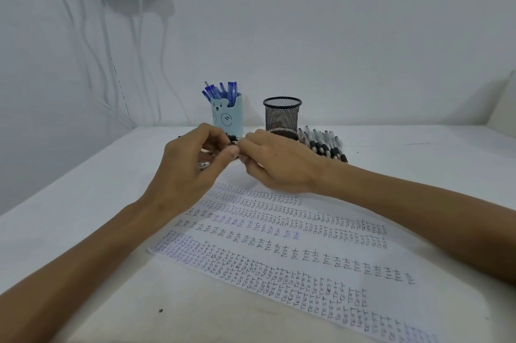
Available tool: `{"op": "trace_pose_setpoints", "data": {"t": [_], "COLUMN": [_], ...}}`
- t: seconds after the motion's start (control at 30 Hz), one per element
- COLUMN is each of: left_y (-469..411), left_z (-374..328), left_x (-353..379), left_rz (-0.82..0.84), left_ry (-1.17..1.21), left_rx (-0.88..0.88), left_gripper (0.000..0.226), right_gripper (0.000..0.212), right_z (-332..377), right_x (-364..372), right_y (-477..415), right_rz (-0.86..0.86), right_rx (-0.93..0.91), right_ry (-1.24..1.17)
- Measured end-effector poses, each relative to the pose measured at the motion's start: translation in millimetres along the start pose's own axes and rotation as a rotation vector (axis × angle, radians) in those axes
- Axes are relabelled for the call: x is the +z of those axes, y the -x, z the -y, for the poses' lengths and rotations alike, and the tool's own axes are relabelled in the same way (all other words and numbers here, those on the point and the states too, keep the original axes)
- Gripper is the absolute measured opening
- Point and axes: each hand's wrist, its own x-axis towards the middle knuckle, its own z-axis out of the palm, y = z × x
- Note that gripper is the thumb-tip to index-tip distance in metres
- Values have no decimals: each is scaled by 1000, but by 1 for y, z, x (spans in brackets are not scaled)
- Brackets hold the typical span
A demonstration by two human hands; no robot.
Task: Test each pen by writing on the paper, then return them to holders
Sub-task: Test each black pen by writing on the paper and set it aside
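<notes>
My left hand (192,158) and my right hand (273,164) meet above the far edge of the paper (279,245), which is covered in rows of the written word TEST. Between their fingertips they pinch a small dark pen (233,141), mostly hidden by the fingers. Behind them stands a light blue bear holder (227,113) with several blue pens (220,91) in it. To its right is a black mesh holder (282,116), which looks empty. A row of several black-grip pens (324,144) lies on the table right of the mesh holder.
The white table (83,217) ends at a white wall behind the holders. White cables (139,49) hang from chargers at the upper left. A metallic pen part (203,165) shows under my left hand.
</notes>
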Motion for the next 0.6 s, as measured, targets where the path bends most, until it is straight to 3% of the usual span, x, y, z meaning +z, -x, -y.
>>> {"op": "trace_pose_setpoints", "data": {"t": [0.13,0.33,0.47,0.6], "left_y": [2,9,13,16], "left_z": [4,-2,-13,-18], "left_x": [-2,0,6,9], "left_rz": [118,537,696,799], "left_ry": [33,-156,-171,-161], "left_rx": [-15,171,254,244], "left_gripper": [30,29,39,45], "right_gripper": [49,51,49,57], "right_z": [2,-2,-7,-6], "right_x": [-14,-24,-31,-34], "right_y": [9,24,44,60], "right_rz": [-59,-127,-184,-227], "right_rx": [198,450,611,632], "right_ry": [-112,-552,-838,-863]}}
